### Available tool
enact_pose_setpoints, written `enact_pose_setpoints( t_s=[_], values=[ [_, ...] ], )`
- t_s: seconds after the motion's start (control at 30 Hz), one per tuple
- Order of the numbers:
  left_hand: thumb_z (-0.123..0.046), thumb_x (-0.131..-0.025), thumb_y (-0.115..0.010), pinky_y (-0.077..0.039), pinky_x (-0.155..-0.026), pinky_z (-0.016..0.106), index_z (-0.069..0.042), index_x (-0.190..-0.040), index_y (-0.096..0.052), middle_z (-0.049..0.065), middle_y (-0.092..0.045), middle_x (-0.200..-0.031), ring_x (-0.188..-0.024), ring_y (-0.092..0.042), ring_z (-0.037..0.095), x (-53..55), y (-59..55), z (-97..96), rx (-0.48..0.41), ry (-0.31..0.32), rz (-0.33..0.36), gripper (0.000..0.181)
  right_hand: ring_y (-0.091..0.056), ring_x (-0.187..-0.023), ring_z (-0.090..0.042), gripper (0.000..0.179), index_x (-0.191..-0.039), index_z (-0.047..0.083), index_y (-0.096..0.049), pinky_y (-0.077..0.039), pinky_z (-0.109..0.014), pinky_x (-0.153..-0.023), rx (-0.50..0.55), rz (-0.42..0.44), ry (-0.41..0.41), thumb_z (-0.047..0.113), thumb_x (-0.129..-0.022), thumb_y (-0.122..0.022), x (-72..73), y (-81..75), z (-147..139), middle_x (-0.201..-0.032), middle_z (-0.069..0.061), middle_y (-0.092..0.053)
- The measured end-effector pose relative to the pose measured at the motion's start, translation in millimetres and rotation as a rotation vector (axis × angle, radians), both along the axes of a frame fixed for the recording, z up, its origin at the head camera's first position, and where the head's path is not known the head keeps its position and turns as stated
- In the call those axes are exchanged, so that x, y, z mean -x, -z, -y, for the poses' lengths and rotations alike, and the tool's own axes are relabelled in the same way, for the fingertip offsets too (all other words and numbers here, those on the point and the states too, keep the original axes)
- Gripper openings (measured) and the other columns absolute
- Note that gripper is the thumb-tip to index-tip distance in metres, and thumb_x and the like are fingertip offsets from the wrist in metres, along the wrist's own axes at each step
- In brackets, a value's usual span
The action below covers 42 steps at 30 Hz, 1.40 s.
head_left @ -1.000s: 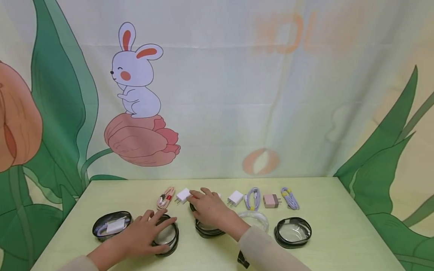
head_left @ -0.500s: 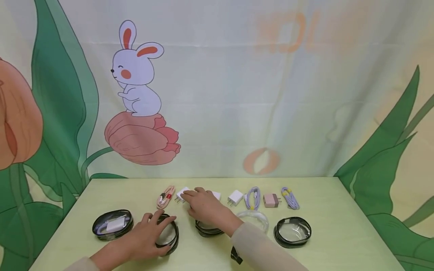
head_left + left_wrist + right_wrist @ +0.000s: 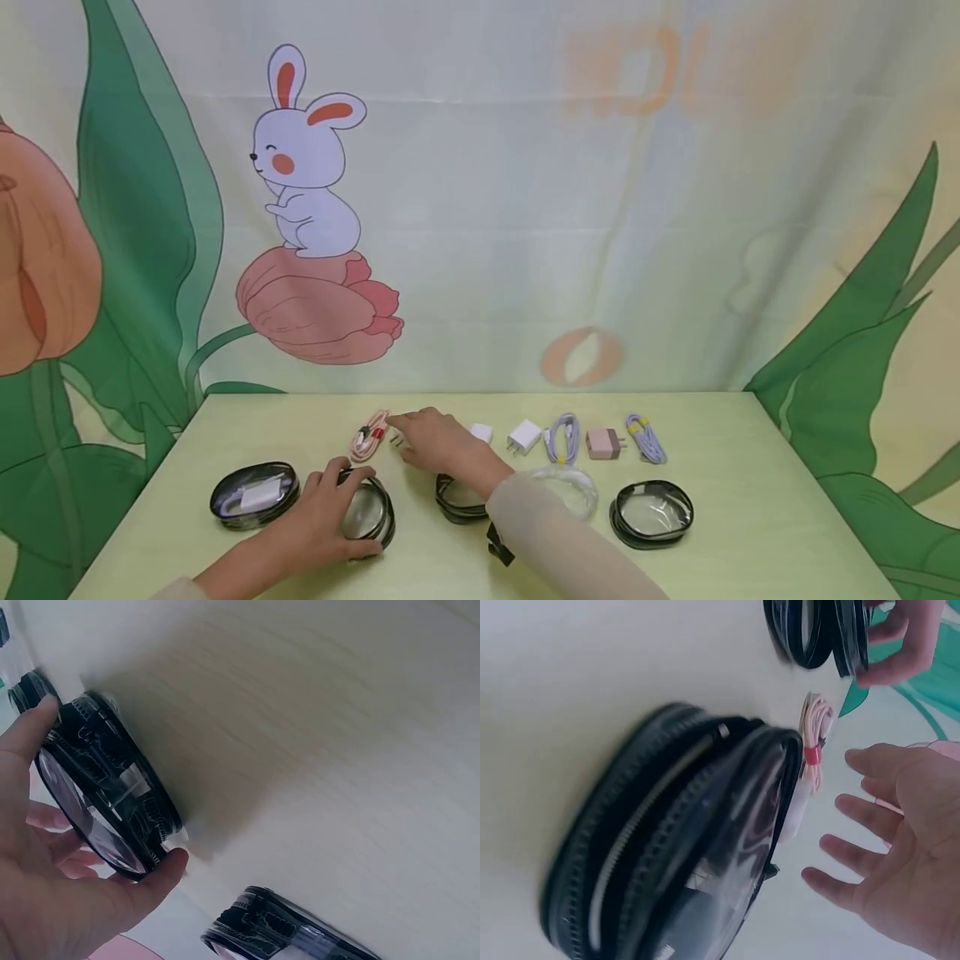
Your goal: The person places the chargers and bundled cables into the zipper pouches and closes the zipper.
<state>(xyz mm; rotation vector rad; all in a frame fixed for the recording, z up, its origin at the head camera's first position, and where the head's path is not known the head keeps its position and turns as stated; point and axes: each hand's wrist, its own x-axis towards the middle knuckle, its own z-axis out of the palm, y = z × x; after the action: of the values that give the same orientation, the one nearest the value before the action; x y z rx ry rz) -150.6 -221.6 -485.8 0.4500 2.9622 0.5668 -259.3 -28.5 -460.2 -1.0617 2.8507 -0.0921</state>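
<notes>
Pale green table (image 3: 750,500), black-rimmed clear pouches (image 3: 652,514), plug chargers (image 3: 524,436), coiled cables (image 3: 647,440)

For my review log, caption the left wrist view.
Left grip holds a black-trimmed clear pouch, another pouch at the frame's bottom edge.

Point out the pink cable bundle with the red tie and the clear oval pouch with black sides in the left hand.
Pink cable bundle (image 3: 812,733): right wrist view, on its folded strands.
Clear oval pouch (image 3: 109,769): left wrist view, on its black side wall.

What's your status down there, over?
Left hand: gripping black-edged clear pouch. Right hand: holding nothing, near pink cable. In the way: right hand, mostly covering white charger from head view.
</notes>
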Motion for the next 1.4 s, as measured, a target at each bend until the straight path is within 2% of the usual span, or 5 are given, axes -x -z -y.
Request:
enact_pose_setpoints(
  t_s=[0.37, 0.57, 0.73, 1.07, 1.4],
  values=[
    [-0.059, -0.061, -0.092, -0.049, -0.090, 0.056, -0.006, -0.137, -0.048, 0.019, -0.045, -0.135, -0.108, -0.053, 0.041, 0.0, -2.6, 8.2, 0.008, 0.066, -0.093, 0.103, -0.044, -0.143, -0.018, 0.060, -0.155, 0.022, -0.044, -0.037, -0.030, -0.115, 0.039, 0.124, -0.048, 0.029, -0.100, -0.066, 37.7, 5.5, 14, -0.156, 0.000, -0.047],
    [-0.055, -0.058, -0.095, -0.049, -0.090, 0.054, -0.005, -0.135, -0.047, 0.016, -0.047, -0.130, -0.105, -0.055, 0.037, 0.3, 1.1, 8.0, -0.013, 0.082, -0.156, 0.104, -0.040, -0.146, -0.016, 0.063, -0.155, 0.026, -0.045, -0.036, -0.032, -0.116, 0.053, 0.193, -0.001, 0.032, -0.097, -0.071, 46.2, 10.5, 18, -0.158, 0.004, -0.044],
    [-0.052, -0.059, -0.096, -0.053, -0.084, 0.055, -0.011, -0.140, -0.049, 0.018, -0.045, -0.133, -0.104, -0.056, 0.041, -1.2, 4.8, 8.1, -0.011, 0.042, -0.143, 0.103, -0.038, -0.146, -0.014, 0.064, -0.154, 0.026, -0.046, -0.034, -0.031, -0.117, 0.056, 0.213, -0.011, 0.032, -0.096, -0.072, 48.1, 13.7, 25, -0.158, 0.006, -0.044],
    [-0.051, -0.062, -0.095, -0.053, -0.084, 0.059, -0.012, -0.138, -0.053, 0.019, -0.045, -0.138, -0.107, -0.056, 0.046, -4.3, 11.9, 9.4, -0.010, 0.038, -0.168, 0.095, -0.040, -0.145, -0.011, 0.059, -0.152, 0.028, -0.049, -0.036, -0.028, -0.115, 0.034, 0.173, -0.032, 0.026, -0.097, -0.071, 51.3, 19.3, 36, -0.157, 0.010, -0.045],
    [-0.049, -0.064, -0.094, -0.051, -0.088, 0.061, -0.012, -0.138, -0.052, 0.021, -0.044, -0.141, -0.113, -0.053, 0.049, -5.5, 14.3, 7.3, -0.014, 0.061, -0.147, 0.093, -0.053, -0.134, -0.011, 0.054, -0.148, 0.020, -0.056, -0.042, -0.022, -0.108, -0.016, 0.044, -0.107, 0.025, -0.096, -0.071, 55.2, 19.8, 44, -0.150, 0.009, -0.053]
  ],
)
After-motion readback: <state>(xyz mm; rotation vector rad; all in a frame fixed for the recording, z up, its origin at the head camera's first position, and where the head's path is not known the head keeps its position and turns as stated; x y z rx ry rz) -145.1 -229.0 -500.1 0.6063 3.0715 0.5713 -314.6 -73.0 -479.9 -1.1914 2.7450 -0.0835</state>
